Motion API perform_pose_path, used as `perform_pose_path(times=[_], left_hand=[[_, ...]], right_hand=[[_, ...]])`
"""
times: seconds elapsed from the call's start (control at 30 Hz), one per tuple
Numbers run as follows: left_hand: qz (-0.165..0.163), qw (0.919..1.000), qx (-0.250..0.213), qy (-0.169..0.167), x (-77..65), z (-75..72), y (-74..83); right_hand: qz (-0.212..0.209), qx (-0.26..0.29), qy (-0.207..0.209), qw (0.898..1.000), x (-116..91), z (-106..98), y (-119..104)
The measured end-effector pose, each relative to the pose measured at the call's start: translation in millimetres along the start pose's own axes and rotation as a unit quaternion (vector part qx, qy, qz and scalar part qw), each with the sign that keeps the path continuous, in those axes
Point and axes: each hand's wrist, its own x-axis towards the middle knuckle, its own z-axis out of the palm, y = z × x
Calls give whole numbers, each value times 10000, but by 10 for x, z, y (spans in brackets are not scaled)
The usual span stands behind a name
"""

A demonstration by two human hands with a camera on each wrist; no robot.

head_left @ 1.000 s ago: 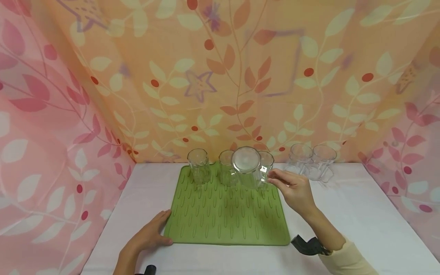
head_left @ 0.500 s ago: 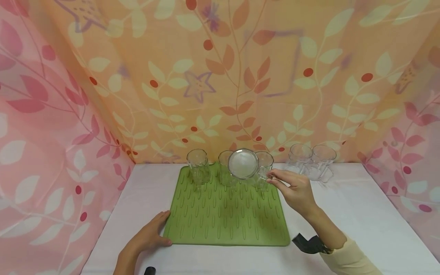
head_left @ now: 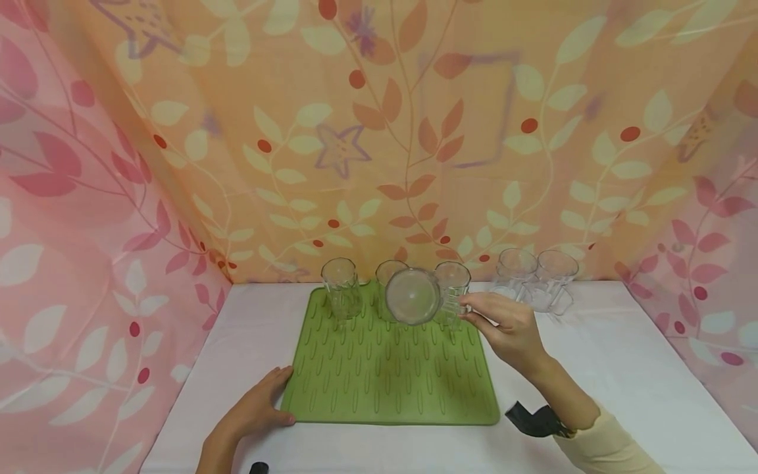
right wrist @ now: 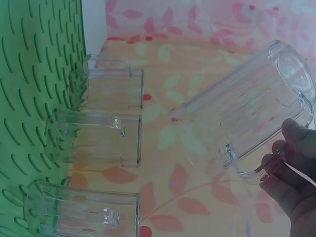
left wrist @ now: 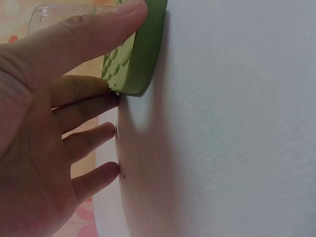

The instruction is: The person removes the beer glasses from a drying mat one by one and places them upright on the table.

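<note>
My right hand (head_left: 510, 332) holds a clear glass mug (head_left: 412, 297) by its handle, above the back of a green ridged mat (head_left: 391, 382). The mug is tilted, with one round end turned to the head camera; the right wrist view shows fingers and thumb pinching the handle of this mug (right wrist: 247, 108). Behind it, three clear glass mugs stand upright in a row on the mat: one at left (head_left: 341, 293), a middle mug (head_left: 386, 271) partly covered, and one at right (head_left: 453, 273). My left hand (head_left: 256, 403) rests at the mat's front left corner, thumb over its edge, fingers extended.
Two more glass mugs, a nearer-left one (head_left: 514, 271) and a right one (head_left: 555, 280), stand on the white table (head_left: 616, 368) right of the mat. A patterned orange curtain (head_left: 284, 197) closes off the back, with a pink curtain (head_left: 77, 283) at left.
The held mug has tipped, its round end swinging down and slightly left in the head view. Right hand stays nearly in place; left hand and standing mugs stay put.
</note>
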Motion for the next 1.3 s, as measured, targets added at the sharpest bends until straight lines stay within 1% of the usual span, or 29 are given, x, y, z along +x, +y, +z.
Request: perform_pose_path(times=[0.13,0.4,0.53,0.67,0.77,0.87,0.97,1.03,1.2,1.3], left_hand=[[1,10000,55,5,3,1,14],[-50,10000,80,-8,2,3,30],[8,9999,106,3,10,2,21],[32,10000,6,38,7,4,0],[80,9997,-78,195,11,4,-1],[144,9988,-128,453,36,2,22],[126,9974,-164,696,86,-2,76],[123,9959,-268,851,132,2,123],[391,9911,-471,1179,236,18,250],[498,9892,-619,1236,272,16,322]], right_hand=[[-168,-79,4,9998,14,4,-13],[-495,-48,80,9987,36,18,-36],[-677,-20,102,9977,34,24,-29],[-853,73,117,9963,33,32,-20],[-940,135,136,9954,31,37,-18],[-997,153,144,9948,32,38,-23],[-1056,121,130,9942,35,33,-36],[-1104,54,117,9938,36,32,-46],[-1238,1,123,9922,46,41,-65],[-1303,-3,120,9914,50,48,-69]])
